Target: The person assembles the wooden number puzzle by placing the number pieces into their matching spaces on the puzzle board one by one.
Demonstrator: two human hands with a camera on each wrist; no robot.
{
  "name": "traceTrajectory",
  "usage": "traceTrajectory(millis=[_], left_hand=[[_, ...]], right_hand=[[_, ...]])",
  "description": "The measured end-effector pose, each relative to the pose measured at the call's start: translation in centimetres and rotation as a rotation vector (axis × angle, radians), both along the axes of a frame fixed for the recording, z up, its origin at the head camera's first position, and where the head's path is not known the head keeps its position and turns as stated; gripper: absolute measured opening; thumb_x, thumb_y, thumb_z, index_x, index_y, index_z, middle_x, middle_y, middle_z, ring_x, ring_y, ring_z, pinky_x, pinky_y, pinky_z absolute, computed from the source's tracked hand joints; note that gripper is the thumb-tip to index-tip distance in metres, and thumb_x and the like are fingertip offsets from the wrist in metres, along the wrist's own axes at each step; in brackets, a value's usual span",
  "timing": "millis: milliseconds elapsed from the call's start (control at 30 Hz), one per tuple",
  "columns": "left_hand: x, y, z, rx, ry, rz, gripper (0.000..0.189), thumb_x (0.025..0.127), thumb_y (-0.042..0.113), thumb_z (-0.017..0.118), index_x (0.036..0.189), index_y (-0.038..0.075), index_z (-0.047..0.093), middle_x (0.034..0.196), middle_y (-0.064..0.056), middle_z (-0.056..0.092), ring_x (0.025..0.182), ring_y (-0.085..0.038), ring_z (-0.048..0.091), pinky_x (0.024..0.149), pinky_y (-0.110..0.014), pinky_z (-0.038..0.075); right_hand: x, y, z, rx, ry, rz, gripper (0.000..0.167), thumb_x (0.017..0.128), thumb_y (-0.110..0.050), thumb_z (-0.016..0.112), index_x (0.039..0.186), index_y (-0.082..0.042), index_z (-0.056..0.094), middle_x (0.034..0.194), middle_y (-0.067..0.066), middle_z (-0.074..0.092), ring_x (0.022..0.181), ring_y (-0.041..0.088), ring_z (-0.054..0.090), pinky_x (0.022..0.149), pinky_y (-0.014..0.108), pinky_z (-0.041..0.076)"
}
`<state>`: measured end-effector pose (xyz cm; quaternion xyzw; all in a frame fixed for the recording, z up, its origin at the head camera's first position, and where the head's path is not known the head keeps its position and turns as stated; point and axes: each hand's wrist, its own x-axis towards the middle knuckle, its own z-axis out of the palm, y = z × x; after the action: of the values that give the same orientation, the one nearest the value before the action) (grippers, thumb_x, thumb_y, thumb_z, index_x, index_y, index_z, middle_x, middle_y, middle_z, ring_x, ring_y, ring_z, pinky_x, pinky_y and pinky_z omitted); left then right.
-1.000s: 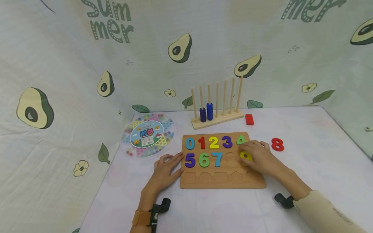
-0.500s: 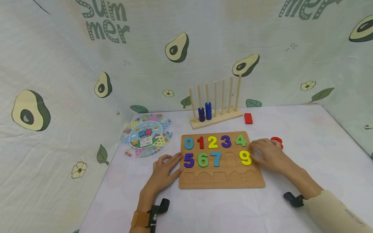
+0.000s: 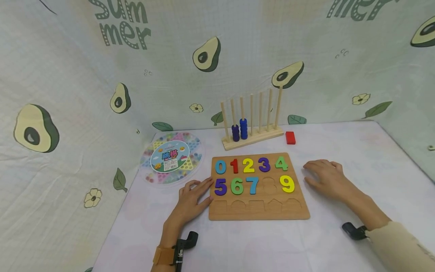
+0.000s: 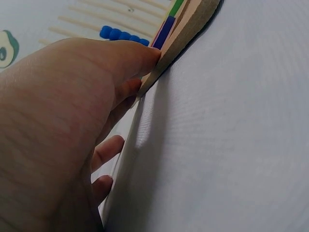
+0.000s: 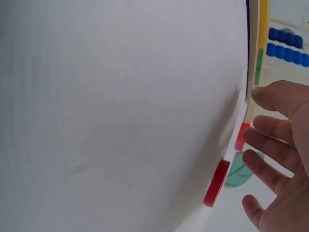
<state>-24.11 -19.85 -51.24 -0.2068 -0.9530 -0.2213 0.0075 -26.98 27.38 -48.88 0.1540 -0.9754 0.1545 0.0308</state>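
Observation:
A wooden number board (image 3: pixel 238 214) lies flat, its coloured numerals 0 to 7 and a yellow 9 (image 3: pixel 287 184) seated in two rows; the slot (image 3: pixel 270 184) between 7 and 9 holds no piece. At the board's left edge, my left hand (image 3: pixel 192 201) rests with fingertips and thumb touching it. My right hand (image 3: pixel 327 179) hovers to the right of the board, fingers loosely spread and holding nothing. In the right wrist view a red numeral piece (image 5: pixel 217 183) lies on the table beyond the fingers; the head view has it hidden behind this hand.
Behind the board stands a wooden peg rack (image 3: pixel 253 139) with dark blue and blue beads on two pegs. A red block (image 3: pixel 290 138) lies to its right. A round clear-lidded game box (image 3: pixel 170 156) sits at the left, near the hanging cloth (image 3: pixel 238 34).
My right hand has let go of the yellow 9, now lying in the board, and moved right over the red 8. My left hand has stayed at the board's edge.

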Motion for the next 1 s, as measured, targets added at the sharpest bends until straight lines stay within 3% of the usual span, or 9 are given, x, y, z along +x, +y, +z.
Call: traceTrajectory(millis=[667,1000], left_hand=[[0.0,0.1,0.0,0.018,0.014,0.002,0.058,0.099,0.045,0.057,0.153,0.027,0.044,0.157,0.011,0.039,0.134,-0.026,0.035,0.098,-0.052,0.025],[0.0,0.1,0.1,0.02,0.012,-0.004,0.058,0.099,0.044,0.057,0.153,0.027,0.043,0.157,0.011,0.039,0.134,-0.026,0.034,0.098,-0.052,0.025]], right_hand=[[-1.1,3.2,-0.9,-0.014,-0.021,-0.101,0.064,0.084,-0.021,0.079,0.137,0.002,0.05,0.139,0.03,0.042,0.125,0.051,0.031,0.094,0.071,0.019],[-1.1,4.4,-0.9,0.013,-0.043,-0.12,0.052,0.087,-0.019,0.074,0.13,0.002,0.055,0.132,0.035,0.045,0.123,0.055,0.03,0.093,0.075,0.017]])
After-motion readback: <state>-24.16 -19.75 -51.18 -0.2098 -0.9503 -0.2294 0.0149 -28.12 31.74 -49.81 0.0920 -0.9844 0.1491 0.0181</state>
